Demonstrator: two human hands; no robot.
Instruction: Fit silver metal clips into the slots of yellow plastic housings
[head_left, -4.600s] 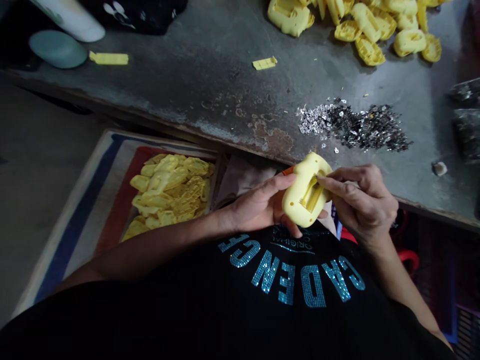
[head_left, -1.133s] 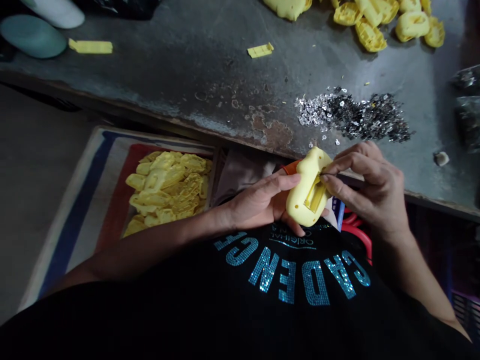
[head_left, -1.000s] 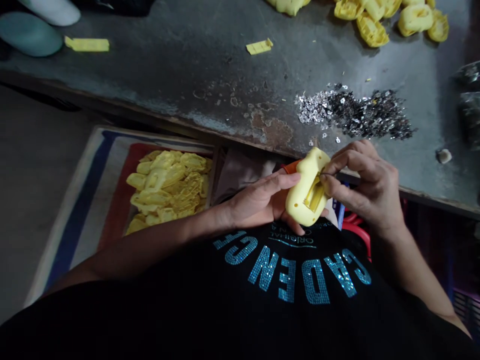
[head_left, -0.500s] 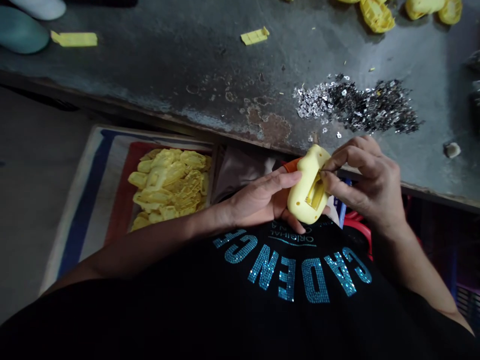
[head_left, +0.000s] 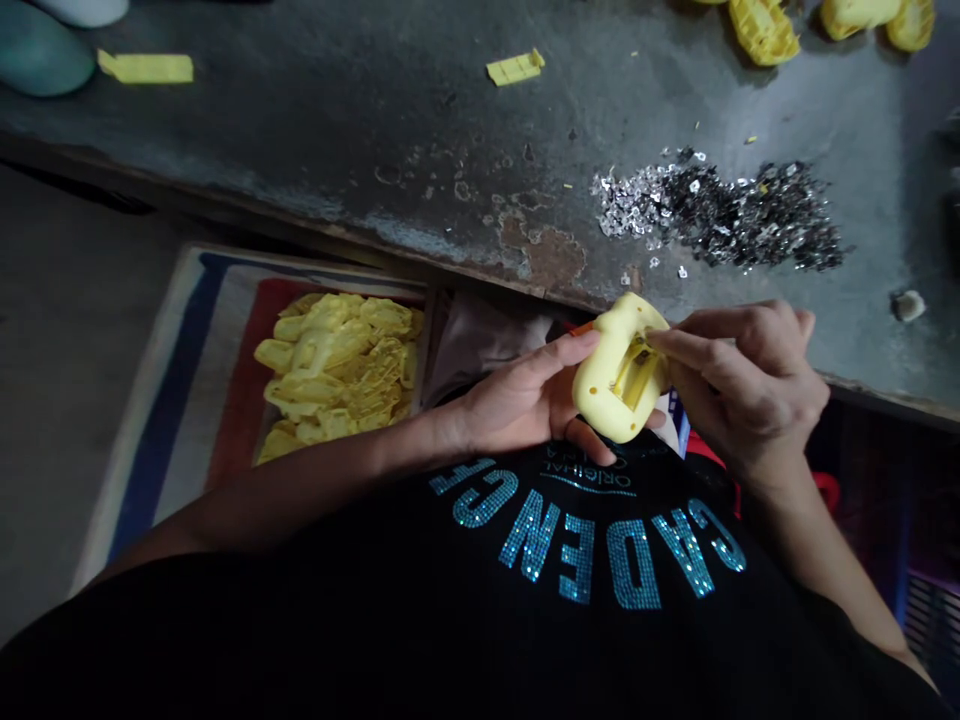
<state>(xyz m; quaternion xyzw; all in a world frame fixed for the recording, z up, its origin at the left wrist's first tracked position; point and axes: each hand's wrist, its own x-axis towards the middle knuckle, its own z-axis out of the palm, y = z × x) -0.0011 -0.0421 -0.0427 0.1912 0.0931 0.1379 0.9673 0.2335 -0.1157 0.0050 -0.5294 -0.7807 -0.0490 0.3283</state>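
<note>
A rounded yellow plastic shell (head_left: 609, 385) with a slot like a battery compartment is gripped in my left hand (head_left: 517, 400), thumb on its near side and fingers beneath. Metal springs or contacts seem to sit inside the slot. My right hand (head_left: 750, 380) is closed, its index fingertip at the slot's upper end and its other fingers curled. Whatever small piece those fingers may pinch is hidden. On the bench just beyond lies a pile of small shiny metal contact plates (head_left: 720, 210).
The grey metal bench (head_left: 337, 130) has a worn front edge. On it lie yellow plastic strips (head_left: 516, 68), yellow shells (head_left: 765, 30) and a small whitish lump (head_left: 909, 305). Below left, a container holds a heap of yellow plastic parts (head_left: 337, 370) beside a striped sheet (head_left: 172, 400).
My right hand has turned and shifted slightly right; its pinch at the slot has become an index fingertip pressed there. My left hand keeps the shell nearly in place, slightly tilted.
</note>
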